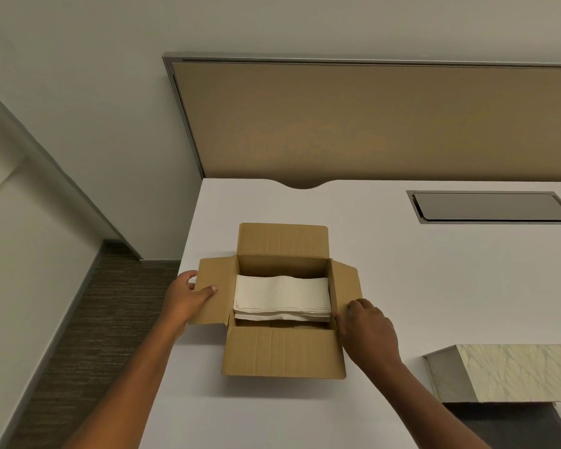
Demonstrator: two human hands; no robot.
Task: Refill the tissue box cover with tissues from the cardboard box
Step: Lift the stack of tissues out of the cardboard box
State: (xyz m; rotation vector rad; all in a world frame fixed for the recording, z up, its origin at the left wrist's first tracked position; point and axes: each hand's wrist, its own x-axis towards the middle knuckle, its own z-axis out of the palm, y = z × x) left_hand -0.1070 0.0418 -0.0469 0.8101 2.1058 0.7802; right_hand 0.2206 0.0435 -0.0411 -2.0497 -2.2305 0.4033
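Note:
An open cardboard box (282,351) sits on the white desk with all its flaps folded outward. Inside lies a stack of white folded tissues (282,294). My left hand (188,294) grips the box's left flap, thumb on top and fingers curled around its outer edge. My right hand (368,325) presses on the right flap near its front corner, fingers bent down against the cardboard. The tissue box cover (518,372), pale with a leaf-like texture and a grey end face, lies on the desk at the right, partly cut off by the frame.
The white desk (402,270) ends at its left edge just beside the box, with carpet floor (88,335) below. A tan partition panel (370,121) stands along the back. A grey cable hatch (491,207) is set into the desk at the back right.

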